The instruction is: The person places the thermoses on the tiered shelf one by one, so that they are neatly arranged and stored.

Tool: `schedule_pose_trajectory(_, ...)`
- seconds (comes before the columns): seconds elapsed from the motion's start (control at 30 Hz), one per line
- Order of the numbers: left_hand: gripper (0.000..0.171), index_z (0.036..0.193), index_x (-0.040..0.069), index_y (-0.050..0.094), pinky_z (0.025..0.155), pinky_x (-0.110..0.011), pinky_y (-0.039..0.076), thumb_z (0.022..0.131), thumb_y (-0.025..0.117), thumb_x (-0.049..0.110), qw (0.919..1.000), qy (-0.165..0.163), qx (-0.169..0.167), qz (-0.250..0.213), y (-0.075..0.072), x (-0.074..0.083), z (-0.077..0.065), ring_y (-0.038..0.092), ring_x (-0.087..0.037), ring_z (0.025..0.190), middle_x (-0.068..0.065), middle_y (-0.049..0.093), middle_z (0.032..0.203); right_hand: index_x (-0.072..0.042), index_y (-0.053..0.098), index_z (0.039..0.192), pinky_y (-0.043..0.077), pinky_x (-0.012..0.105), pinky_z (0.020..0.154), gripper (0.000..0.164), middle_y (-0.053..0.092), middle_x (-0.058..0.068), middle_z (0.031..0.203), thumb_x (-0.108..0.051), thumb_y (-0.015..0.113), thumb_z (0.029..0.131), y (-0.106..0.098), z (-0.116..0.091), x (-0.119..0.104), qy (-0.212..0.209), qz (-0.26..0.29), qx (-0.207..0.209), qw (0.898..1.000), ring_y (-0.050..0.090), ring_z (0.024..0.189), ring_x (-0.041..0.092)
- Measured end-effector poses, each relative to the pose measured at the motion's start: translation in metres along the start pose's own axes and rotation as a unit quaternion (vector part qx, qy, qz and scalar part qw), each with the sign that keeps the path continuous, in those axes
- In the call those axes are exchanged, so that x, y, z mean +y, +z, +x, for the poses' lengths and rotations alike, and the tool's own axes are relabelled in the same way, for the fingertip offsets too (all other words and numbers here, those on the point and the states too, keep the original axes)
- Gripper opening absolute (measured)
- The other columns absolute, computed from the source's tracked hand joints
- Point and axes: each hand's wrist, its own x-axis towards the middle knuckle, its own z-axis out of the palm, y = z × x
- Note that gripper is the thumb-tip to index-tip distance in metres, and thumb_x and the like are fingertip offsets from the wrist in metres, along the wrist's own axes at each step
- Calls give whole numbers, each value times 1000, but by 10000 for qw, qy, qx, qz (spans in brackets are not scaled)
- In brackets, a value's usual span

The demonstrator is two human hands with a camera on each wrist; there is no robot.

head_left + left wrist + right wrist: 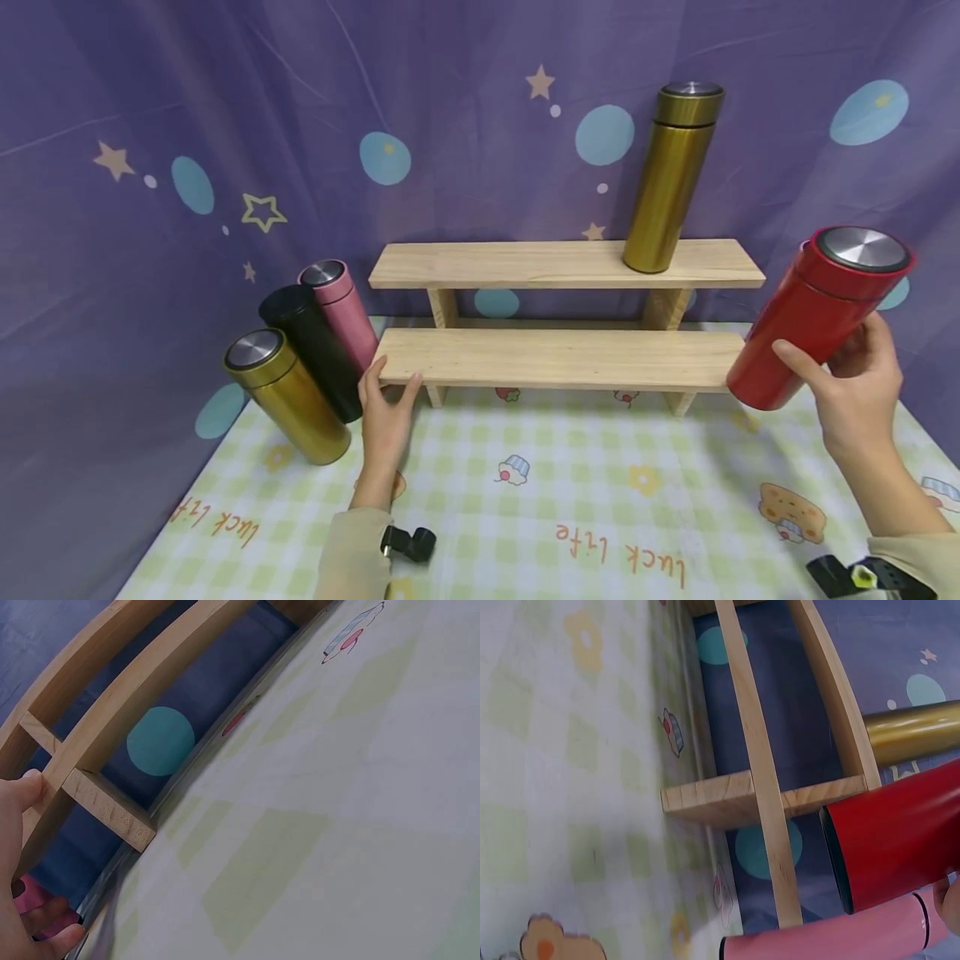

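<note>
My right hand (862,400) grips a red thermos bottle (813,308) with a silver lid top, held above the table by the right end of the two-tier wooden shelf (562,357). At the lower tier's left end, my left hand (386,429) holds the board's corner, with the thumb (28,787) on its front edge. A gold thermos bottle (671,183) stands on the upper tier toward the right. In the right wrist view a pink thermos bottle (840,934) shows beyond the red one; the head view mostly hides it.
Left of the shelf stand a gold bottle (288,400), a black bottle (315,350) and a pink bottle (345,312), close together. A checked tablecloth (570,475) covers the table. Behind hangs a purple curtain (465,92) with stars and blue spots.
</note>
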Motion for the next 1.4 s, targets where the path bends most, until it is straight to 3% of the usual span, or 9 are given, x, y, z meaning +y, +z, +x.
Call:
schedule_pose_trajectory(0.43, 75, 151, 26, 35, 99, -53, 39, 90, 65, 57, 9999, -100, 65, 123, 0, 0, -2, 41, -27, 131, 0, 27, 156, -3, 54, 137, 47, 20, 88, 72, 61, 14, 124, 25, 66, 72, 25, -1, 7, 153, 385, -146, 9990, 58, 109, 22)
schedule_pose_trajectory(0.67, 76, 151, 26, 36, 97, -53, 39, 89, 66, 57, 9999, -144, 70, 24, 4, -1, -3, 41, -27, 131, 1, 27, 156, -3, 56, 133, 47, 20, 86, 67, 63, 12, 118, 25, 66, 73, 34, 0, 6, 305, 448, -48, 9985, 59, 105, 21)
schedule_pose_trajectory(1.1, 73, 150, 28, 37, 95, -54, 40, 90, 65, 57, 9993, -103, 171, 331, 1, 2, -3, 43, -25, 129, 3, 29, 155, -7, 58, 131, 46, 21, 88, 66, 64, 10, 119, 23, 68, 73, 51, 3, 7, 409, 421, -25, 9983, 58, 108, 20)
schedule_pose_trajectory(1.4, 75, 152, 26, 36, 97, -59, 37, 90, 65, 57, 9990, -99, 236, 362, 1, 2, -4, 42, -28, 133, 1, 28, 157, -7, 57, 131, 48, 22, 85, 63, 63, 10, 118, 19, 68, 75, 68, 7, 7, 434, 552, -274, 9972, 59, 106, 21)
